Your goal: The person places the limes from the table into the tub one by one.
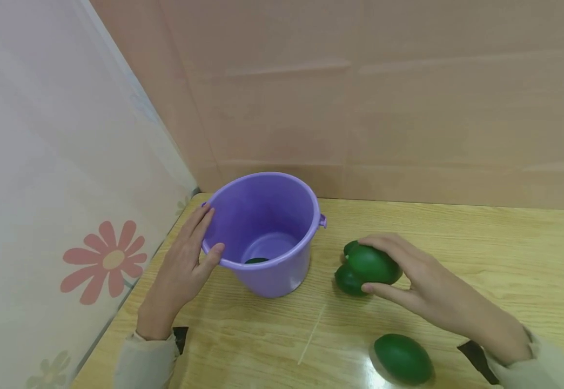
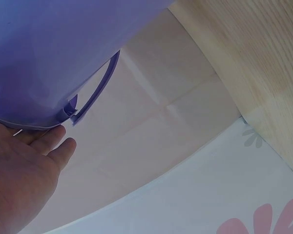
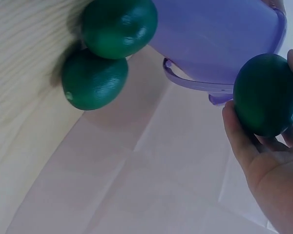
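A purple bucket [image 1: 274,281] stands upright on the table, with part of a green item [image 1: 256,260] showing inside at its bottom. My left hand [image 1: 185,265] rests against the bucket's left rim, its fingers extended and thumb spread toward the near rim. To the right of the bucket, my right hand [image 1: 420,281] grips a green oval fruit [image 1: 373,265] between thumb and fingers. Two similar fruits lie at that spot, partly hidden in the head view; the right wrist view shows an upper fruit [image 3: 119,27] and a lower fruit [image 3: 95,80] touching.
Another green oval fruit [image 1: 403,359] lies on the wooden table [image 1: 505,232] near its front. A flowered white sheet [image 1: 29,162] hangs along the left side. Behind the table is a creased tan covering [image 1: 408,108]. The bucket's handle [image 2: 100,87] hangs on its far side.
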A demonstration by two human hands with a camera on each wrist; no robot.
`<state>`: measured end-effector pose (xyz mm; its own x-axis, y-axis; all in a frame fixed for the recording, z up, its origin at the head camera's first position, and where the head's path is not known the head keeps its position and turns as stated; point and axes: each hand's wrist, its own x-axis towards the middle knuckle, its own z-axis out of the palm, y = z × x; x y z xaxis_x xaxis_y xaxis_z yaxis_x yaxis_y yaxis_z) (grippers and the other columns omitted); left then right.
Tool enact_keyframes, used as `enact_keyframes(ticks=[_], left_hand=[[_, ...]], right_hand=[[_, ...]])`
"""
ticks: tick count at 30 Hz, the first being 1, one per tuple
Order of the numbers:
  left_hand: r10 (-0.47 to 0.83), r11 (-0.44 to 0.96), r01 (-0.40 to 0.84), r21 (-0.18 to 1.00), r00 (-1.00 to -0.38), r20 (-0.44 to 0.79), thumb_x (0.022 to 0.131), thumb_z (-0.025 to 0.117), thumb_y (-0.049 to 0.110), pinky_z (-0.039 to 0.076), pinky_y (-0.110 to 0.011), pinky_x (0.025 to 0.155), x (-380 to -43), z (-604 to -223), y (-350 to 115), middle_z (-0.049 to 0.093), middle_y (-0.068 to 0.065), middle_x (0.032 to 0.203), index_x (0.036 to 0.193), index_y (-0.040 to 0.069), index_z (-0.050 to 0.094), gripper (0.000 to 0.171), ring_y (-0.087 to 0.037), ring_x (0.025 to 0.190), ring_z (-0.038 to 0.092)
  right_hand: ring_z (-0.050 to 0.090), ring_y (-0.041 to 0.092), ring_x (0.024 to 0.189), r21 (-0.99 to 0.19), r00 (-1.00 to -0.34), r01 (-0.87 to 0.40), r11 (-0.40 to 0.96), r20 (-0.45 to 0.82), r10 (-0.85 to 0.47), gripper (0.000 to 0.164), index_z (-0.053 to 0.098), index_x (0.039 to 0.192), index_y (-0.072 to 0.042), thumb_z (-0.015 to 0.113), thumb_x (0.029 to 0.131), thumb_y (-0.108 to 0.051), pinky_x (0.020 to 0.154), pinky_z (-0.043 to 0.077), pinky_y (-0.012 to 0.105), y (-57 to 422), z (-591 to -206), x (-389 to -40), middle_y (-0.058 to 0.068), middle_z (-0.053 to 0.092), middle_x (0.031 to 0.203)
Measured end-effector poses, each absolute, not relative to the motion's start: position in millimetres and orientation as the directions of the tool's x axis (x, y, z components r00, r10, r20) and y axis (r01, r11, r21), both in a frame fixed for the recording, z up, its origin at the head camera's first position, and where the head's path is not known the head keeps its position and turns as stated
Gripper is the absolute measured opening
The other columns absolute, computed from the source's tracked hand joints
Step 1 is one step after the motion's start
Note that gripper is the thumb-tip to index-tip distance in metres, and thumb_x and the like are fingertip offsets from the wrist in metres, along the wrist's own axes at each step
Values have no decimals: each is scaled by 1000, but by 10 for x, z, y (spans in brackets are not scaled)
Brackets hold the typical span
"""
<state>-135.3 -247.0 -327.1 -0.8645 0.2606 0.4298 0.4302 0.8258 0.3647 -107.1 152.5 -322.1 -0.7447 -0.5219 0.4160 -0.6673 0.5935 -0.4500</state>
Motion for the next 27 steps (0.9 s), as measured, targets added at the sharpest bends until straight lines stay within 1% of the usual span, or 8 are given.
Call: enact_keyframes(ticks=[4, 7, 12, 15, 21, 27], left_hand=[[258, 827, 429, 364, -864, 431, 101, 52, 32, 29, -62, 115, -1354, -3274, -2469, 24, -9, 164, 156, 8, 30, 64, -33, 151, 24], [257, 828, 428, 363, -864, 433, 101, 52, 33, 29, -62, 115, -1355, -3278, -2473, 24, -9, 164, 156, 8, 30, 64, -33, 151, 24], [256, 824, 427, 371, -866, 429, 101, 53, 33, 29, -62, 115, -1361, -3279, -2476, 24, -9, 164, 156, 7, 30, 65, -33, 151, 24], [254, 818, 425, 387, -871, 421, 100, 53, 33, 30, -63, 115, -1365, -3270, -2480, 23, -9, 165, 156, 7, 31, 65, -34, 151, 24], [249, 796, 422, 434, -882, 401, 100, 55, 33, 29, -65, 114, -1369, -3257, -2492, 22, -8, 165, 156, 7, 31, 66, -36, 151, 23], [254, 771, 443, 457, -873, 416, 98, 58, 30, 29, -66, 113, -1376, -3274, -2526, 24, -7, 164, 155, 9, 33, 65, -35, 151, 23]], right_hand=[[57, -1, 111, -445, -745, -667, 598, 416, -522, 64, 48, 140, -25, 80, 84, -26, 86, 56, 22, 1486, -3168, -1095, -15, 54, 130], [59, 1, 110, -431, -728, -685, 588, 435, -530, 66, 48, 141, -25, 80, 84, -25, 85, 57, 22, 1457, -3134, -1116, -12, 55, 130], [60, 4, 106, -405, -686, -726, 556, 489, -538, 69, 49, 140, -22, 83, 80, -20, 86, 55, 19, 1400, -3070, -1158, -8, 59, 127], [59, 4, 106, -406, -676, -734, 545, 508, -533, 70, 51, 139, -21, 84, 78, -19, 87, 52, 17, 1366, -3027, -1176, -8, 59, 126], [58, 4, 107, -435, -680, -733, 524, 513, -525, 68, 52, 138, -22, 84, 78, -17, 89, 49, 14, 1295, -2963, -1206, -9, 59, 125], [60, 5, 106, -439, -643, -766, 470, 547, -536, 68, 52, 138, -16, 84, 78, -13, 86, 52, 13, 1222, -2921, -1255, -5, 60, 124]])
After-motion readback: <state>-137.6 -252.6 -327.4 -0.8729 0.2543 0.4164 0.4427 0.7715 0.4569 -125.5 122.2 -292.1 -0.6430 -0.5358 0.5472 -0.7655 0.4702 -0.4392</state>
